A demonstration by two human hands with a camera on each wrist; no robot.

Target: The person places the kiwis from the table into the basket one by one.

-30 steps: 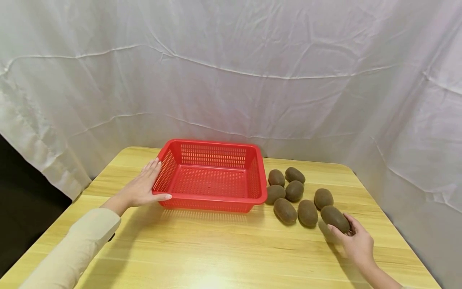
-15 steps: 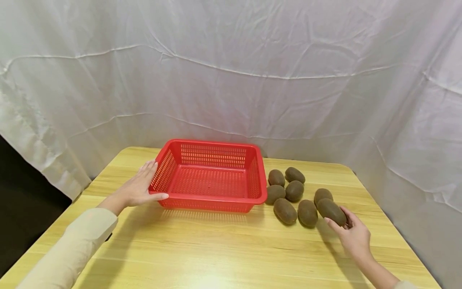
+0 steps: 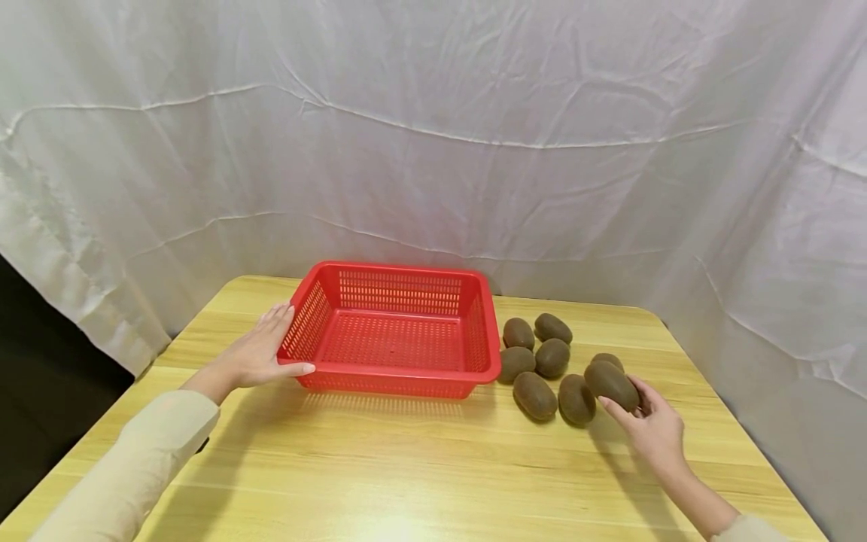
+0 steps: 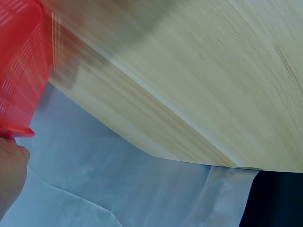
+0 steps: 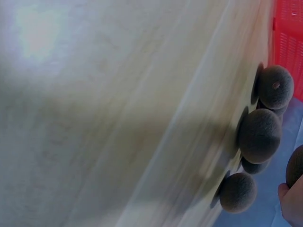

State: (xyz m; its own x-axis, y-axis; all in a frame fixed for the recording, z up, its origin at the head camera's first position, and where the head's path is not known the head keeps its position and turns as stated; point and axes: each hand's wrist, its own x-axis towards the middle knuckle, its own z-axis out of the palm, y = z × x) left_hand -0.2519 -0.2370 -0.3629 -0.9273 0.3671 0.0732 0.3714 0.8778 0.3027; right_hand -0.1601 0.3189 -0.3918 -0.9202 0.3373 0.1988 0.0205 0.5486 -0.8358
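A red plastic basket (image 3: pixel 400 374) with slotted walls stands on the table, nothing inside it. My left hand (image 3: pixel 254 354) rests on its left rim with fingers extended and thumb along the front corner. In the left wrist view, part of that hand (image 4: pixel 12 170) touches the basket's edge (image 4: pixel 21 85). A brown kiwi (image 3: pixel 609 385) is held by my right hand (image 3: pixel 653 429) between thumb and fingers, raised off the table. In the right wrist view, only a bit of this kiwi (image 5: pixel 296 165) shows, at the right edge. Behind it, another kiwi (image 3: pixel 607 360) is partly hidden.
Several more kiwis (image 3: pixel 535 397) lie loosely grouped right of the basket, the nearest against its wall. The wooden table (image 3: pixel 379 467) has its far edge close behind the basket. A pale curtain (image 3: pixel 433 150) hangs around the back and sides.
My right hand has lifted the kiwi and carried it slightly left and away from me, over the kiwi behind. The left hand has slid a little left along the rim.
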